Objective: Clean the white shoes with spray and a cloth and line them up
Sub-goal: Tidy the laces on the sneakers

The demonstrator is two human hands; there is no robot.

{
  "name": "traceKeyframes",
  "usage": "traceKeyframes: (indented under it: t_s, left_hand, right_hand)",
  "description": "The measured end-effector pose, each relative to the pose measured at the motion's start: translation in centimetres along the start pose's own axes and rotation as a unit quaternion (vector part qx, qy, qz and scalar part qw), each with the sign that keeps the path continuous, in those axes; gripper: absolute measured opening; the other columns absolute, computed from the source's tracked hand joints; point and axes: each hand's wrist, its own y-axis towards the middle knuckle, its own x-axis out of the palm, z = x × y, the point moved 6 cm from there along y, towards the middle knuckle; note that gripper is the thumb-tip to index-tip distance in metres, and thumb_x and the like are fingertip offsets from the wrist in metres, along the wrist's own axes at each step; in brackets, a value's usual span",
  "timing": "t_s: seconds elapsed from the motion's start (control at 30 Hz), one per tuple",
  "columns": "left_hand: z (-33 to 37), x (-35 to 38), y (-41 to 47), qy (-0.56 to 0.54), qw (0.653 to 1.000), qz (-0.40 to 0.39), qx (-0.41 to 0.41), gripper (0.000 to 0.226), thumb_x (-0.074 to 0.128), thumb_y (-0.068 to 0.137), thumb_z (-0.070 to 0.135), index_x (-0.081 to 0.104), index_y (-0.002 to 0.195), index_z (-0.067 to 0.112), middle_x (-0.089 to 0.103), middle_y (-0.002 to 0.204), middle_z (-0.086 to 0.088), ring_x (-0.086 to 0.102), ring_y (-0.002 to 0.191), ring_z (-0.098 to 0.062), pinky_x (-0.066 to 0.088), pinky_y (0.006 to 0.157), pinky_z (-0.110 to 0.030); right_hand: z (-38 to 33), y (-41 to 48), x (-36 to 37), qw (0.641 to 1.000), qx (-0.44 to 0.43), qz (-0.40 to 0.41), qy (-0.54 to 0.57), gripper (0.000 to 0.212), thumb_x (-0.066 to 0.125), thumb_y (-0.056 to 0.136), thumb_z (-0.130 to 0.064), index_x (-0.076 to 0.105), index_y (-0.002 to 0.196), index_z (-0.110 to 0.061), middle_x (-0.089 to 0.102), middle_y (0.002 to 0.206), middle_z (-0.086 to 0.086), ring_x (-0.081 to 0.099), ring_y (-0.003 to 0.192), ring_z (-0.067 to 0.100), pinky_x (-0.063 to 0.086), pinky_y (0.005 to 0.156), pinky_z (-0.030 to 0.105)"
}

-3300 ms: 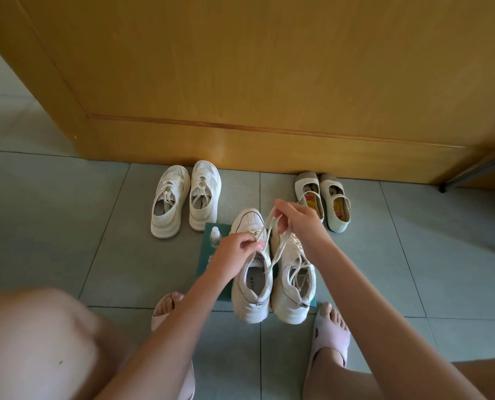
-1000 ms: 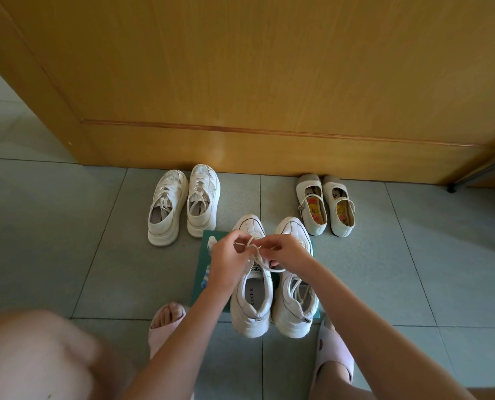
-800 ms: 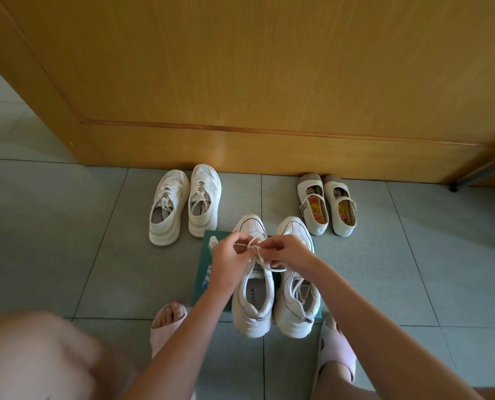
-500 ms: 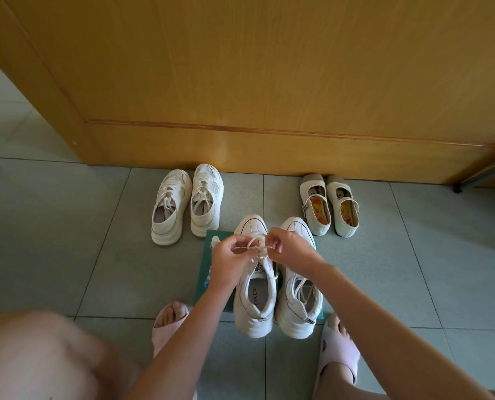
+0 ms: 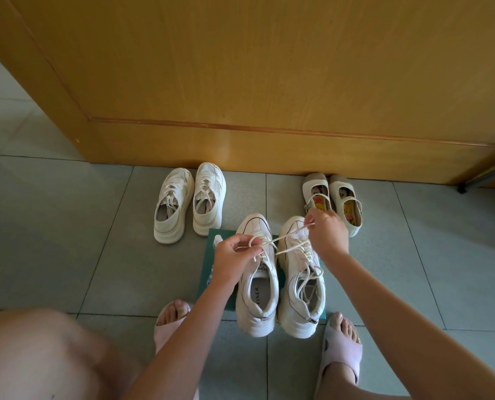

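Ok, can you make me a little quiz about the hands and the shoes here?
1. True or false: the right hand holds a spray bottle.
2. Pick one. The strap shoes stand: A by the door; B on a chair; C on the person's feet.
3. Fill the gap: the left hand and the right hand pinch a ___ stretched between them.

Key: 1 false; 2 A; 3 lace.
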Motion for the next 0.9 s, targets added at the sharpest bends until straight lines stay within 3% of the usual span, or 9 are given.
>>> traceKeyframes:
  t_s: [0.07,0.17,0.27,0.37,0.43,0.57,0.7,0.8,0.9]
  left_hand:
    - [-0.1,-0.2,0.0,-0.007,1.000,0.001,-0.001,0.014,0.071,0.076,0.001,0.071,0.089,0.004,0.072,0.085,-0.012,0.068,0.082,-0.021,0.056,0.078,-0.028]
    - [0.0,0.0,-0.1,-0.018,1.000,-0.009,0.003,0.015,0.071,0.076,-0.001,0.071,0.090,0.003,0.072,0.085,-0.014,0.067,0.079,-0.017,0.055,0.073,-0.023]
    - [0.3,0.4,0.0,-0.022,0.999,-0.022,0.006,0.021,0.074,0.075,0.002,0.071,0.096,0.004,0.072,0.088,-0.011,0.068,0.079,-0.012,0.052,0.069,-0.016]
    - [0.1,0.1,0.0,-0.032,0.999,-0.021,0.007,0.024,0.075,0.076,0.007,0.071,0.100,0.006,0.073,0.091,-0.010,0.069,0.086,-0.018,0.056,0.078,-0.025]
    - [-0.1,-0.1,-0.1,-0.060,0.998,-0.019,-0.004,0.018,0.071,0.079,0.004,0.071,0.097,0.008,0.072,0.092,-0.012,0.070,0.087,-0.022,0.057,0.078,-0.028]
    - [-0.1,-0.1,-0.2,-0.060,0.997,-0.041,-0.011,0.020,0.071,0.080,0.005,0.069,0.100,0.005,0.072,0.093,-0.013,0.070,0.089,-0.024,0.057,0.079,-0.030]
    - [0.1,-0.8,-0.2,-0.027,1.000,0.007,0.012,0.022,0.072,0.080,0.009,0.068,0.100,0.000,0.074,0.087,-0.010,0.071,0.081,-0.021,0.058,0.072,-0.029]
    - [-0.2,-1.5,-0.4,-0.009,0.998,0.057,0.000,0.022,0.071,0.081,0.009,0.066,0.101,0.002,0.073,0.078,-0.008,0.070,0.073,-0.020,0.056,0.067,-0.033]
    - [-0.2,-2.7,-1.0,0.088,0.989,0.121,0.014,0.032,0.069,0.082,0.007,0.051,0.108,0.011,0.071,0.071,-0.004,0.069,0.063,-0.017,0.058,0.062,-0.038]
  right_hand:
    - [1.2,0.4,-0.6,1.000,0.016,0.000,0.020,0.030,0.052,0.082,0.010,0.067,0.094,-0.013,0.063,0.092,0.001,0.054,0.100,0.022,0.044,0.086,0.035]
    - [0.2,-0.2,0.7,0.985,-0.054,-0.126,0.105,0.039,0.051,0.080,0.010,0.067,0.096,-0.022,0.060,0.104,-0.008,0.049,0.110,0.016,0.040,0.100,0.038]
    - [-2.7,-2.0,2.5,0.961,-0.150,-0.191,0.134,0.031,0.062,0.081,-0.003,0.069,0.095,-0.030,0.062,0.104,-0.017,0.047,0.110,0.011,0.030,0.105,0.038]
    - [-4.5,-3.3,3.4,0.957,-0.165,-0.193,0.143,0.015,0.070,0.082,-0.025,0.067,0.095,-0.030,0.063,0.095,-0.017,0.046,0.104,0.008,0.021,0.104,0.033]
    - [-4.4,-3.6,3.8,0.954,-0.152,-0.197,0.166,0.016,0.070,0.082,-0.027,0.064,0.096,-0.029,0.061,0.090,-0.017,0.046,0.100,0.008,0.022,0.103,0.034]
    - [-4.3,-3.6,3.8,0.954,-0.149,-0.196,0.171,0.019,0.073,0.079,-0.026,0.067,0.097,-0.029,0.056,0.099,-0.013,0.036,0.103,0.012,0.030,0.094,0.034]
    - [-3.2,-3.1,4.0,0.949,-0.118,-0.216,0.198,0.005,0.067,0.084,-0.031,0.064,0.081,-0.032,0.063,0.089,-0.013,0.050,0.100,0.016,0.037,0.097,0.041]
    - [-2.3,-3.0,4.4,0.954,-0.140,-0.247,0.100,0.013,0.054,0.093,-0.032,0.054,0.080,-0.034,0.066,0.077,-0.012,0.053,0.100,0.016,0.027,0.105,0.038]
    - [-0.9,-3.2,4.2,0.955,-0.164,-0.245,-0.025,0.010,0.049,0.095,-0.031,0.052,0.087,-0.037,0.061,0.088,-0.010,0.048,0.105,0.015,0.019,0.107,0.035]
